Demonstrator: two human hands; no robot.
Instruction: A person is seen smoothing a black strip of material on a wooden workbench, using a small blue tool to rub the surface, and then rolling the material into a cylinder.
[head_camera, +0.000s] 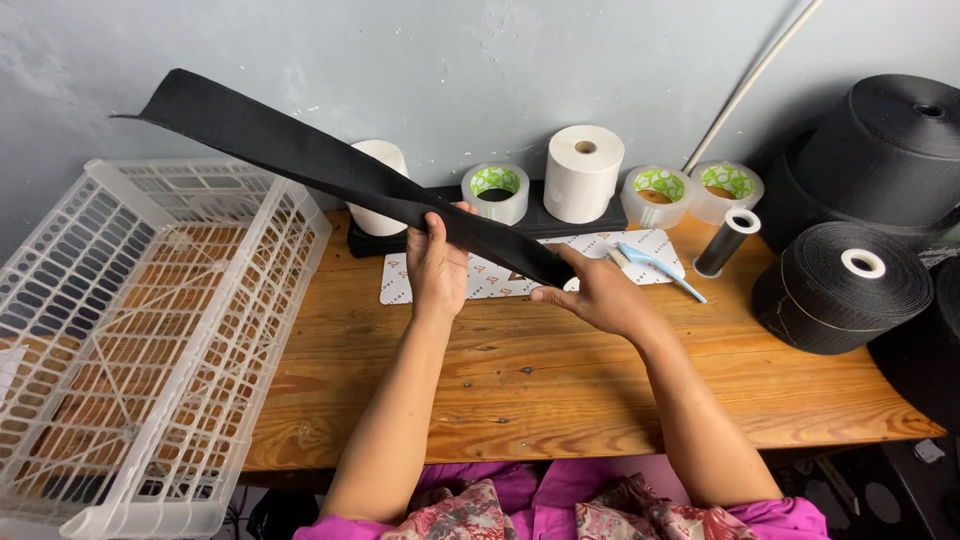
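Your left hand (437, 265) sits at centre frame, grip closed around the middle of a long black felt strip (330, 165), thumb on the near side and fingers behind. Your right hand (597, 293), just right of centre, pinches the strip's lower end between thumb and fingers, grip closed on it. The strip runs diagonally from that end up to the upper left of the frame, its free tip in the air above a white plastic lattice basket (140, 330) that fills the left side.

Both hands hover over a wooden plank table (560, 385). Beneath them lies a white rectangular printed card (490, 280), and a light blue plastic-handled brush (655, 265) rests on its right end.

Along the wall at top centre: two white paper rolls (583, 172) and three clear tape rolls with green and white cores (497, 190), on or near a black base. A small dark tube with a white core (728, 240) stands right of them. Large black fabric rolls (845, 285) crowd the right edge.
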